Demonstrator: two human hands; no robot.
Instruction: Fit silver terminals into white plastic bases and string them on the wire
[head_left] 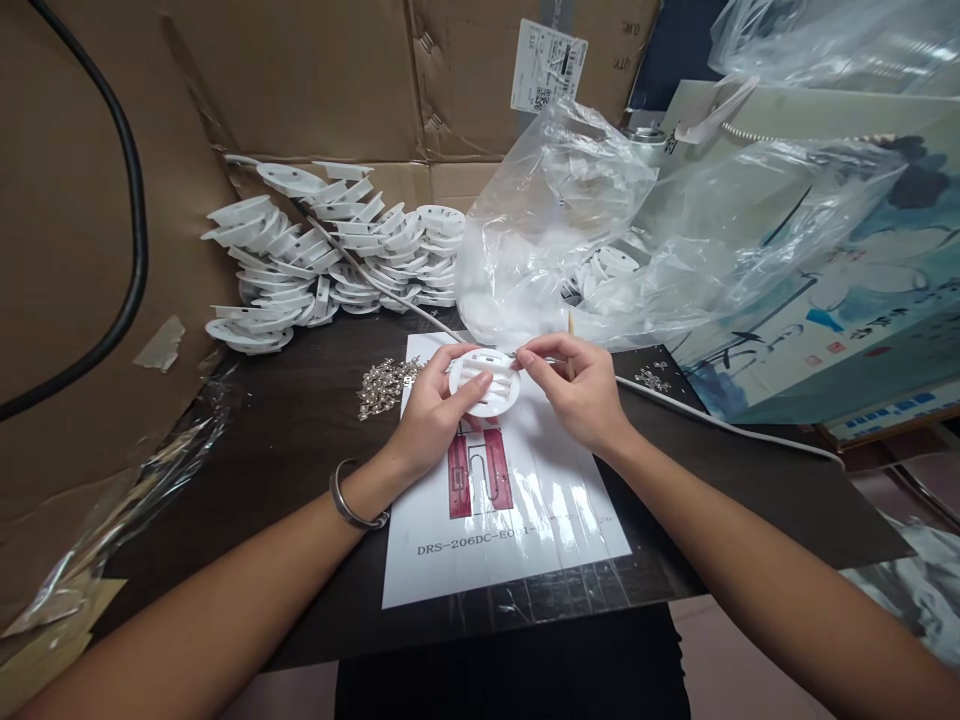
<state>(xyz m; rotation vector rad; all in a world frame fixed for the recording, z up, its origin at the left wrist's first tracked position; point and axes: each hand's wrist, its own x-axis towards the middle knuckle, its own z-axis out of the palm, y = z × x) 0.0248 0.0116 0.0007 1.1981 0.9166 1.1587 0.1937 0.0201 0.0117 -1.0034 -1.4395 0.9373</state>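
Note:
My left hand (439, 408) grips a round white plastic part (495, 395) by its left side, thumb across its ribbed face. At the part's upper right edge, my right hand (574, 380) is closed in a pinch; what lies between the fingertips is too small to make out. A thin tan stick tip (571, 323) shows above that hand. Under both hands lies a printed sheet (555, 520) with a red and white drawing. Left of the sheet is a heap of small metal pieces (384, 388).
Stacked white round parts (300, 250) stand at the back left against cardboard. A clear plastic bag (525, 240) with more parts sits behind my hands. A grey cable (697, 413) crosses the dark table (277, 520). Few metal pieces (652, 379) lie right.

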